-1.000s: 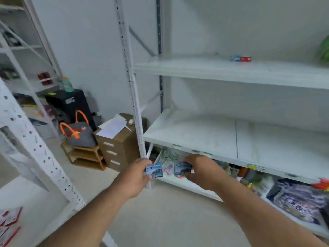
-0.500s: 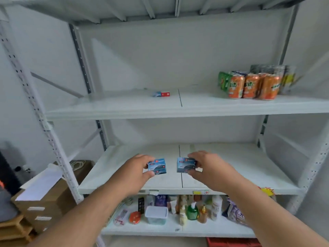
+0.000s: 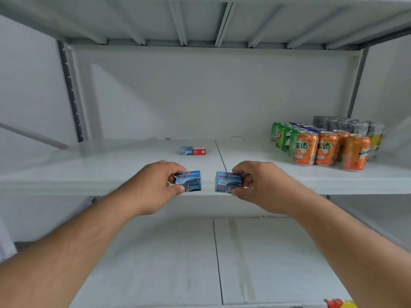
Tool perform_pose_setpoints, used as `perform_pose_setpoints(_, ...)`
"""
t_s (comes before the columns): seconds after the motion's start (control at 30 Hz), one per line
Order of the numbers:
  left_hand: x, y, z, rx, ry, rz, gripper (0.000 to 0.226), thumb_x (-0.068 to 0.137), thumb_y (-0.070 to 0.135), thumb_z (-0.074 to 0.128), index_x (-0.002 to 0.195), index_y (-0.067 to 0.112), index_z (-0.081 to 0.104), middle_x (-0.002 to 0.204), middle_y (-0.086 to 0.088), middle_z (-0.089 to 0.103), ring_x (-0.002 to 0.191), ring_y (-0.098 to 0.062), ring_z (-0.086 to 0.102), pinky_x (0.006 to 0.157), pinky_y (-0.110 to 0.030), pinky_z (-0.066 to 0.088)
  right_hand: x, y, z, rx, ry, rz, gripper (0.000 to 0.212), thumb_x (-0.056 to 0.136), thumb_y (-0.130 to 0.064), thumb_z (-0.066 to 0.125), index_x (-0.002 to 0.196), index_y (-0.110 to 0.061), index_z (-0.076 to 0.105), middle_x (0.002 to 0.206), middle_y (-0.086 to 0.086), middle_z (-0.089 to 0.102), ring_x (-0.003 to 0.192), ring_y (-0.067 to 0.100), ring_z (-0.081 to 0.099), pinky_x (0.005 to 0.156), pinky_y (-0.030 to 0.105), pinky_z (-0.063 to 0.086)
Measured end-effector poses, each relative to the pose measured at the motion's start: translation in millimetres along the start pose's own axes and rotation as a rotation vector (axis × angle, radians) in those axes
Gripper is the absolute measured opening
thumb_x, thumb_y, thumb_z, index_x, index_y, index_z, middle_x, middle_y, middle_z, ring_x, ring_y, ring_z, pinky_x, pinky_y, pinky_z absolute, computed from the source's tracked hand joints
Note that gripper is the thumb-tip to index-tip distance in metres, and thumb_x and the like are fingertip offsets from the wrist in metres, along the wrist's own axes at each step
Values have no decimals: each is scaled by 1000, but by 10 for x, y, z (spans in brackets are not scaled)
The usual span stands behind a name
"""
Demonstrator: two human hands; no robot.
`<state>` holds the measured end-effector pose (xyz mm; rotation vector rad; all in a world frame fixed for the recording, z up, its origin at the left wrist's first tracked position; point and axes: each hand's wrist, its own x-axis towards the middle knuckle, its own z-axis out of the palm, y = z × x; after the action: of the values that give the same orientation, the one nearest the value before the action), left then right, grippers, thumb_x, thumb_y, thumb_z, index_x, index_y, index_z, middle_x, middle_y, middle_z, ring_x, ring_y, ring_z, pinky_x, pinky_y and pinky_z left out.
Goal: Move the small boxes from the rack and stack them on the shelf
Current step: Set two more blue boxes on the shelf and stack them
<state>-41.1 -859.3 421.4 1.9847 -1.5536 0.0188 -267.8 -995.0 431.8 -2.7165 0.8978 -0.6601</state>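
Observation:
My left hand [image 3: 155,185] grips a small blue box [image 3: 189,181] and my right hand [image 3: 260,185] grips another small blue box [image 3: 226,182]. Both boxes hover side by side, a short gap apart, at the front edge of the white shelf [image 3: 111,172]. Further back on that shelf, near its middle seam, a small blue box [image 3: 186,150] and a small red box [image 3: 199,150] lie touching each other.
Orange, green and grey drink cans [image 3: 322,145] crowd the right part of the same shelf. A lower white shelf [image 3: 178,263] runs beneath my forearms. Another shelf's underside [image 3: 200,21] spans overhead. A perforated upright [image 3: 71,92] stands at the back left.
My view has swung from the floor and lower shelves up to the shelf with the cans. Both hands rose with their boxes from the lower shelf level to this shelf's front edge.

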Motion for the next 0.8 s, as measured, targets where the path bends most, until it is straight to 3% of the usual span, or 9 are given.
perform_pose_setpoints(0.1,442,-214,-115,27,-1,-29,35,86,26,69,119,30,61,103,12,59,85,-10,64,82,-26,50,513,-16,39,-24,-11,19,28,84,-36,71,110,-27,66,88,-8,69,80,17,64,76,38,57)
perform_pose_setpoints(0.33,1293,-575,-36,58,-39,-56,36,84,22,71,120,24,63,89,16,61,82,-7,61,64,-13,40,1462,114,174,-36,-65,19,31,83,-31,75,112,-22,68,94,-4,72,85,21,67,80,39,57)
perform_pose_setpoints(0.43,1565,-679,48,83,-61,-71,39,85,22,71,123,22,61,91,15,59,85,-8,61,64,-13,40,1793,214,247,-44,-90,5,31,83,-31,76,111,-21,68,90,-7,70,81,19,64,77,36,57)
perform_pose_setpoints(0.53,1779,-755,105,104,-76,-99,38,84,21,71,121,21,62,93,13,60,86,-9,62,66,-16,42,2077,354,309,-56,-113,-30,31,83,-34,76,111,-23,67,93,-10,69,75,11,62,64,27,52)
perform_pose_setpoints(0.67,2015,-812,169,148,-85,-124,36,84,22,72,118,22,63,94,13,63,88,-11,63,73,-20,47,2393,556,391,-76,-138,-63,32,80,-37,77,110,-28,69,96,-11,66,80,10,61,73,29,55)
perform_pose_setpoints(0.8,2172,-892,242,175,-109,-144,37,84,23,71,120,24,63,93,14,62,88,-10,63,72,-19,47,2636,685,497,-87,-175,-70,33,80,-37,77,110,-29,68,94,-10,63,78,10,59,70,29,52)
